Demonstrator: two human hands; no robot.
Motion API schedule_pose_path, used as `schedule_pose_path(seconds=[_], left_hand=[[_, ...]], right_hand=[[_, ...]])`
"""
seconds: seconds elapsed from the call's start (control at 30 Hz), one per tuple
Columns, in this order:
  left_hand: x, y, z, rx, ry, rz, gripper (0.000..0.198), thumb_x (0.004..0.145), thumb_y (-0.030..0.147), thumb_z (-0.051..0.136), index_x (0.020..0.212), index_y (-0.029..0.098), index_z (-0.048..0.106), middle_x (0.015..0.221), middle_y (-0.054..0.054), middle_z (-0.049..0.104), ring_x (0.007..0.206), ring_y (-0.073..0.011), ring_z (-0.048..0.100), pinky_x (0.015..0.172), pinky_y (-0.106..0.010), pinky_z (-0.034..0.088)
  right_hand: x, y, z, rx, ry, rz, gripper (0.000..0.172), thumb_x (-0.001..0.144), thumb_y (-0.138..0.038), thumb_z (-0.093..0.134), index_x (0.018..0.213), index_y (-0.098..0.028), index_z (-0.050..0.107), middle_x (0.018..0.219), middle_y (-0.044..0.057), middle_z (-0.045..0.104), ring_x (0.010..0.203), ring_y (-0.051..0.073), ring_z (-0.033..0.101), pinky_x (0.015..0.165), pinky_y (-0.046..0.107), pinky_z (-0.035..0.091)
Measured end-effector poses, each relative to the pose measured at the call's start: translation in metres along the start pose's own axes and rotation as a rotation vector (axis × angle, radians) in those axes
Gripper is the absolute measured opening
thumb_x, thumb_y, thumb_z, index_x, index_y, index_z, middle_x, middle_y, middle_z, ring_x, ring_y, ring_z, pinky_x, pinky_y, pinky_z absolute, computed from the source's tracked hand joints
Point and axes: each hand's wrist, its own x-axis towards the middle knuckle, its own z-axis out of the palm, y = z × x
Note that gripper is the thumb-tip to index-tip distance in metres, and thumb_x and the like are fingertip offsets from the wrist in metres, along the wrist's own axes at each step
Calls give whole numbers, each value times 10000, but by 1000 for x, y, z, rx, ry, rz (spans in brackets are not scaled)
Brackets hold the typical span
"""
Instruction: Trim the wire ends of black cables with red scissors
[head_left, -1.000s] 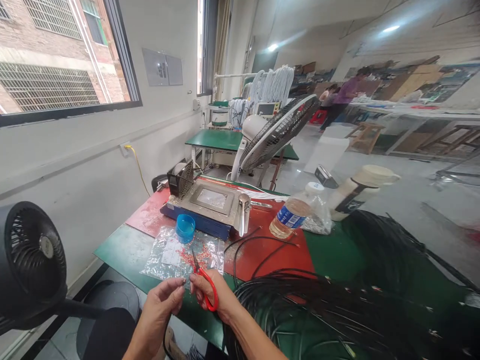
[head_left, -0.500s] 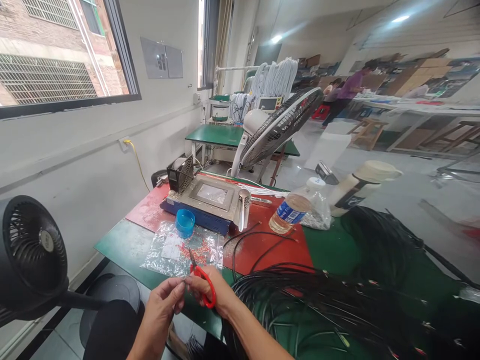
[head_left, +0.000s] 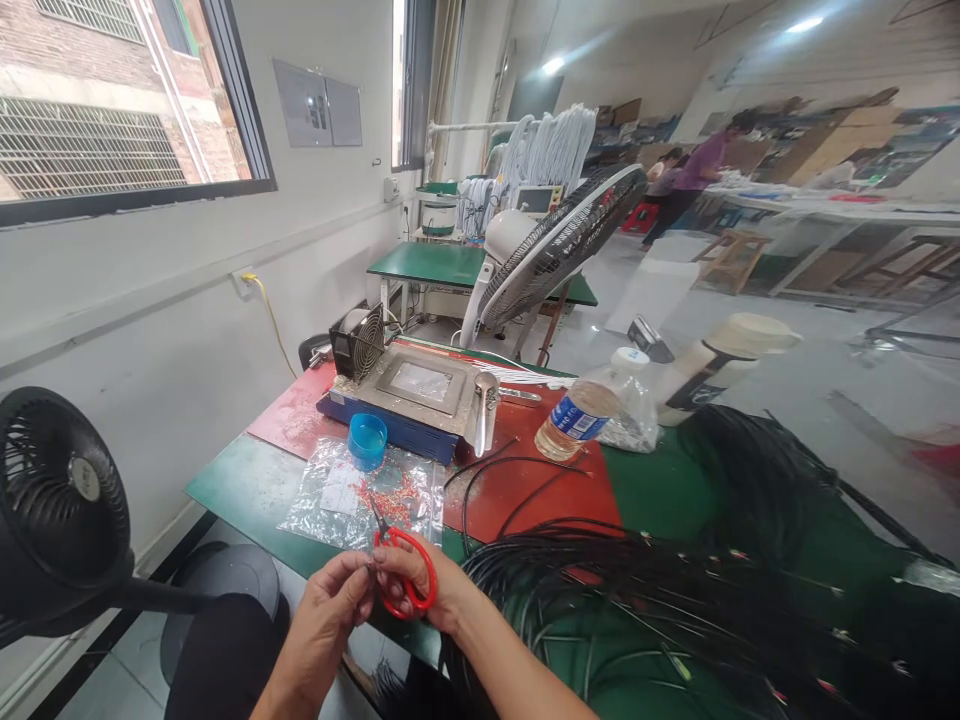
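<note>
Red-handled scissors (head_left: 411,590) are looped over the fingers of my right hand (head_left: 431,580), their narrow blades pointing up and away over the plastic bag. Thumb and fingertips of my left hand (head_left: 330,605) are pinched together, meeting the right fingertips. A small dark bit shows between them, too tiny and covered to name. Just beyond lies a clear plastic bag (head_left: 304,510) with many small red and orange pieces (head_left: 397,497) scattered over it. A blue round tub (head_left: 367,445) stands on the bag's far side. To the right spreads a bundle of black cables (head_left: 570,570).
Behind the tub sits a blue-sided heating plate (head_left: 397,425) with a small fan (head_left: 358,345) and a spoon (head_left: 484,410). A labelled bottle (head_left: 577,420) leans right of it. A black fan (head_left: 64,500) stands left, a large tilted fan (head_left: 562,250) behind. A person (head_left: 701,165) works far back.
The red scissors have turned in my right hand, so both handle loops now show. The fingertips stay together. The whole view has shifted slightly.
</note>
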Motion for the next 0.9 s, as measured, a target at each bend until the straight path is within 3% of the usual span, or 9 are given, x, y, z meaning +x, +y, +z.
schedule_pose_path(seconds=[0.5, 0.77, 0.9], left_hand=[[2, -2, -2, 52, -47, 70, 148, 789, 313, 641, 747, 176, 678, 651, -18, 634, 605, -125, 489, 592, -253, 363], [5, -9, -6, -65, 29, 27, 149, 755, 313, 681, 802, 172, 680, 678, -12, 618, 619, -116, 499, 588, -237, 368], [3, -5, -3, -11, 62, 47, 164, 738, 333, 692, 779, 176, 670, 646, -5, 601, 568, -112, 451, 577, -249, 357]], right_hand=[[-1, 0, 2, -51, -59, -92, 460, 628, -549, 703, 580, -112, 567, 369, -58, 429, 291, 42, 361, 302, 171, 230], [0, 0, 2, -90, -61, -99, 461, 623, -554, 708, 594, -113, 575, 370, -66, 435, 290, 35, 357, 300, 161, 247], [-1, 0, 1, -113, -69, -112, 460, 632, -550, 707, 597, -109, 582, 377, -55, 451, 292, 43, 374, 307, 167, 257]])
